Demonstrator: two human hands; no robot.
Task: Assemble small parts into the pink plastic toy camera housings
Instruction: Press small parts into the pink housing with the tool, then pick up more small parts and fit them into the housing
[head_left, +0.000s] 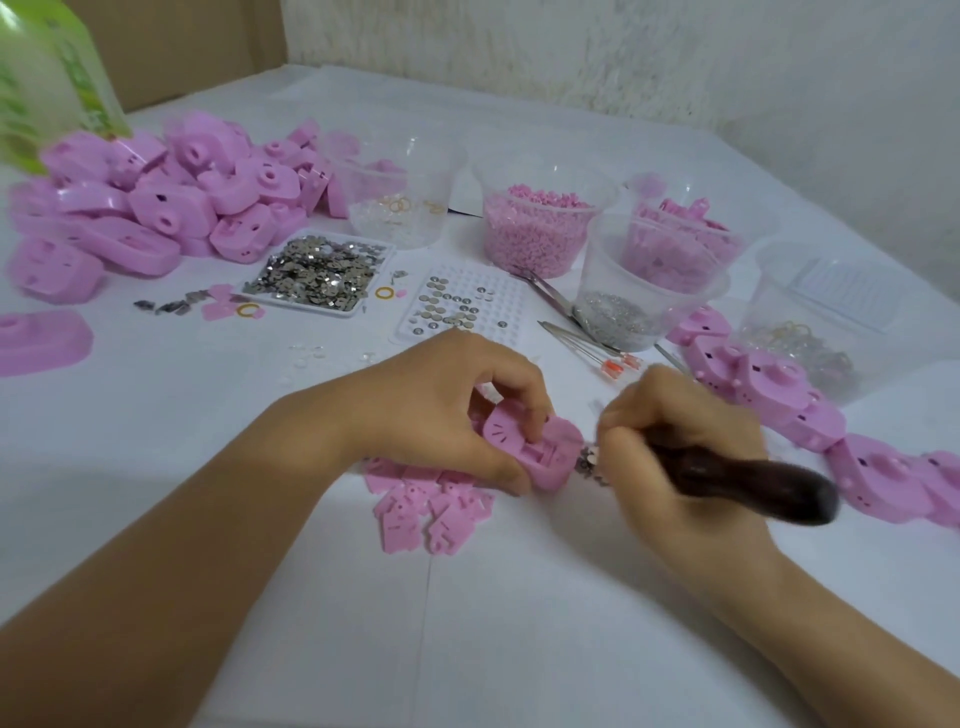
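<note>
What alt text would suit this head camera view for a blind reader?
A person's left hand holds a pink toy camera housing over a white table while the right hand grips a dark-handled tool pointed at it. Around them lie a pile of pink housings, a tray of small metal parts and clear tubs.

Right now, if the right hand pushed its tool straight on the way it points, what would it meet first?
Probably the pink housing that the left hand grips: the tool in the right hand points at its side. Blur hides whether the tip touches it.
</note>
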